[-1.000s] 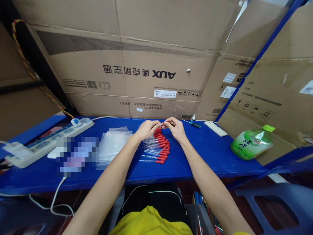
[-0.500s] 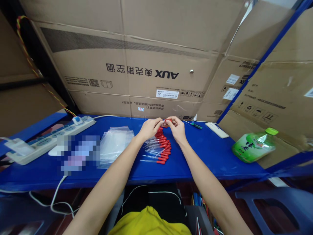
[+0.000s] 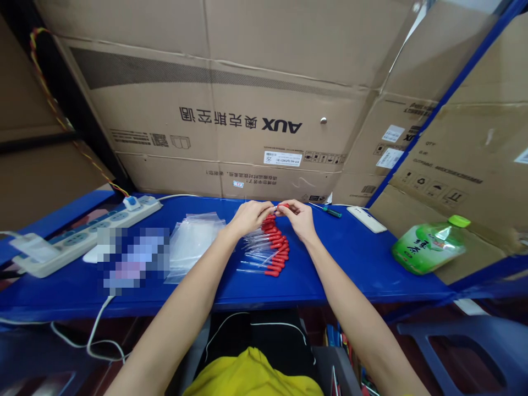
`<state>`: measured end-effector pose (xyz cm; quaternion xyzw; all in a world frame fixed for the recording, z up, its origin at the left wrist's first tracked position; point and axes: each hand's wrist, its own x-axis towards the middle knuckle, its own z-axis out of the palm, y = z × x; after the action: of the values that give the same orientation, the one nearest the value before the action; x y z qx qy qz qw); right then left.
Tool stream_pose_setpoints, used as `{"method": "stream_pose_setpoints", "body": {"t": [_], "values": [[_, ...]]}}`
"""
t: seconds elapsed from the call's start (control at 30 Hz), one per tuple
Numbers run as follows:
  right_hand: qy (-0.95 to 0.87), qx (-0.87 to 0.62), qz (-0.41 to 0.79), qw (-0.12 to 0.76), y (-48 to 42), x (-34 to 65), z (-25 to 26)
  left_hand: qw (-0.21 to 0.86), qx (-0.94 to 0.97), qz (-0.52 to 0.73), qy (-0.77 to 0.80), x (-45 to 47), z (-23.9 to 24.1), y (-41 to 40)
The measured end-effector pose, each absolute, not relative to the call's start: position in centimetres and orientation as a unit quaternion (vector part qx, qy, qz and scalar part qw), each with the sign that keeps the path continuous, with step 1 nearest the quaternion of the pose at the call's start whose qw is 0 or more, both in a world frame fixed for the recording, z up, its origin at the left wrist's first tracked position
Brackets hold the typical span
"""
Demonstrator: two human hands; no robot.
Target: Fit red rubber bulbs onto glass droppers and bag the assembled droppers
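At the back of the blue table, my left hand [image 3: 252,216] and my right hand [image 3: 301,220] are close together with fingertips pinched. Between them is a dropper [image 3: 284,205] with a red bulb. My right fingers hold the bulb, while my left fingers close around its tube end, which is mostly hidden. Just below the hands lies a curved row of several droppers [image 3: 279,254], red bulbs to the right and thin clear tubes to the left. A stack of clear plastic bags [image 3: 194,245] lies left of my left forearm.
A power strip [image 3: 103,231] and a blurred-out device [image 3: 136,258] with a white cable lie at left. To the right are a green-handled screwdriver [image 3: 332,212], a white phone-like slab [image 3: 366,219] and a green bottle [image 3: 429,247] on its side. Cardboard [image 3: 247,71] walls the back.
My right hand has shifted slightly down and right, its fingers now lower over the red bulb. The left hand has barely moved, and the dropper row looks unchanged.
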<state>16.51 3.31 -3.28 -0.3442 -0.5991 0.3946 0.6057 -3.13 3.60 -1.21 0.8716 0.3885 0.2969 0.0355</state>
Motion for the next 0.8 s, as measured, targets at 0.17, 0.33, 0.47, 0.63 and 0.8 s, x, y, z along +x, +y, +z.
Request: {"method": "stream_pose_setpoints", "body": {"t": [0.17,0.33,0.47,0.63,0.8], "values": [[-0.612,-0.349,0.396,0.59,3.6,16.8,-3.7,0.019,0.872,0.293,0.392,-3.2,-1.2,3.6],[-0.627,-0.349,0.408,0.564,3.9,17.4,-3.7,0.003,0.863,0.329,0.384,-3.5,-1.2,3.7],[-0.619,-0.35,0.421,0.563,4.0,17.7,-3.5,0.023,0.856,0.343,0.386,-3.9,-1.2,4.0],[-0.598,-0.344,0.427,0.584,3.9,17.7,-3.3,0.103,0.852,0.377,0.349,-3.8,-1.1,4.3],[-0.586,-0.339,0.439,0.591,3.7,17.3,-3.2,0.17,0.846,0.396,0.313,-3.6,-1.0,4.1]]}}
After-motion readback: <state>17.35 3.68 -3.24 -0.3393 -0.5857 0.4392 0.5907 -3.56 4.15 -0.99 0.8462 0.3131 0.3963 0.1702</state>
